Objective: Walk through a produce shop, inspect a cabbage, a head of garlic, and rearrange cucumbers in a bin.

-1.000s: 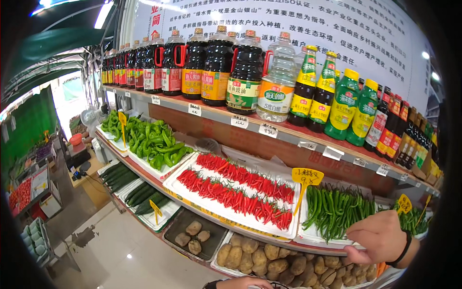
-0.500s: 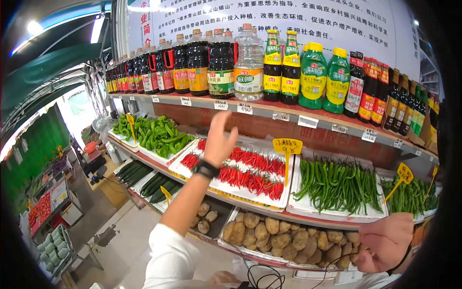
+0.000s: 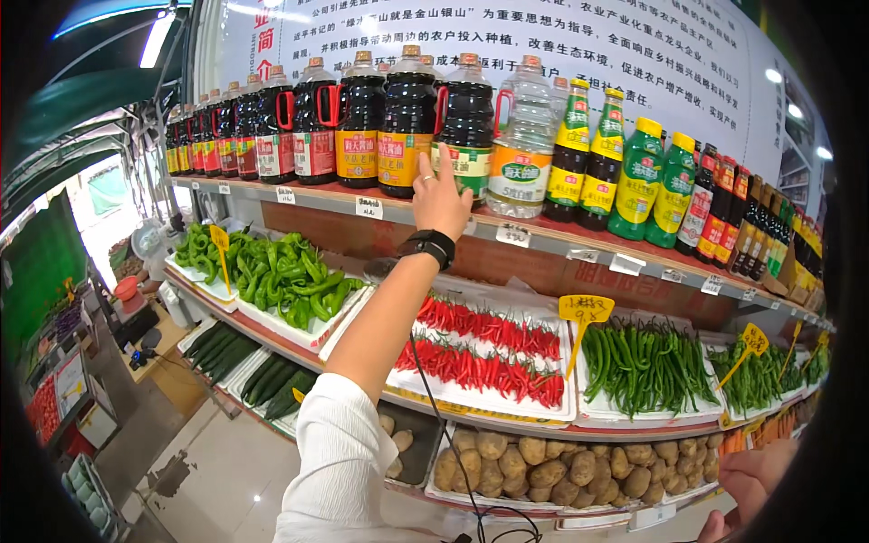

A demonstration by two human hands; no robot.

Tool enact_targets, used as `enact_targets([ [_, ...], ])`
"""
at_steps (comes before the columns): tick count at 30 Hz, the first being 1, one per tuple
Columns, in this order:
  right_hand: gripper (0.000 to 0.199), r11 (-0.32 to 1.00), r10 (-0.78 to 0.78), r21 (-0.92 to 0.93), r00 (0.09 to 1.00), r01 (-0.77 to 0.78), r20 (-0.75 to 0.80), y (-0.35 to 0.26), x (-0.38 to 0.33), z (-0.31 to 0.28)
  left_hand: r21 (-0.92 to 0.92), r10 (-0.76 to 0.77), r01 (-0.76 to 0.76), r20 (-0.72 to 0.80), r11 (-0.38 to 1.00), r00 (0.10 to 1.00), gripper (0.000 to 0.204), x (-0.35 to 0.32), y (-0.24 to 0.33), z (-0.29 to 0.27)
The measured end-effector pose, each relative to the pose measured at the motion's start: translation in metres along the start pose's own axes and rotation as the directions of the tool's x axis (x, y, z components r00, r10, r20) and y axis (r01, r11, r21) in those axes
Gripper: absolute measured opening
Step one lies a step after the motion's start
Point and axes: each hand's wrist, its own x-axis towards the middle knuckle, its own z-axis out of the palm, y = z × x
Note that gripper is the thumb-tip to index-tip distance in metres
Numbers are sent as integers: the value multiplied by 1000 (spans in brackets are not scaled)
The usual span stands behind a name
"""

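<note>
My left hand, with a ring on one finger and a black watch on the wrist, is raised to the upper shelf. Its fingers are stretched up and apart in front of a large dark sauce bottle with a green-and-cream label. They overlap the label's left side; whether they touch it I cannot tell. Left of it stands a dark bottle with an orange label, and to the right a clear vinegar bottle. At the lower right, partly cut off, my right hand hangs with loosely bent, parted fingers and nothing visible in it.
Below the shelf edge lie trays of green peppers, red chillies and long green chillies, with yellow price signs standing up. Cucumbers and potatoes fill the lower level. A black cable crosses the view.
My left hand has risen from above the red chillies to the bottles on the upper shelf. The view has shifted left, and my right hand has dropped lower towards the right rim.
</note>
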Motion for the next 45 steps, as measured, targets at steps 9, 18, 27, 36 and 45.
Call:
enact_targets([
  [9,30,996,7,88,1000,-10,30,-60,78,19,47,194,-191,-47,980,980,93,5,-17,6],
  [18,27,992,2,123,1000,-1,-8,-88,106,33,60,180,-176,-70,983,981,97,8,-21,8],
  [27,24,986,93,139,996,-94,12,-105,97,34,31,241,-239,-102,971,965,103,3,-27,3],
  [36,20,999,-37,-24,991,34,-126,-83,89,68,-12,280,-281,-63,960,958,108,4,-26,12],
  [45,21,999,-31,38,987,38,-161,-82,79,77,-86,293,-297,-60,951,954,106,8,-29,13],
])
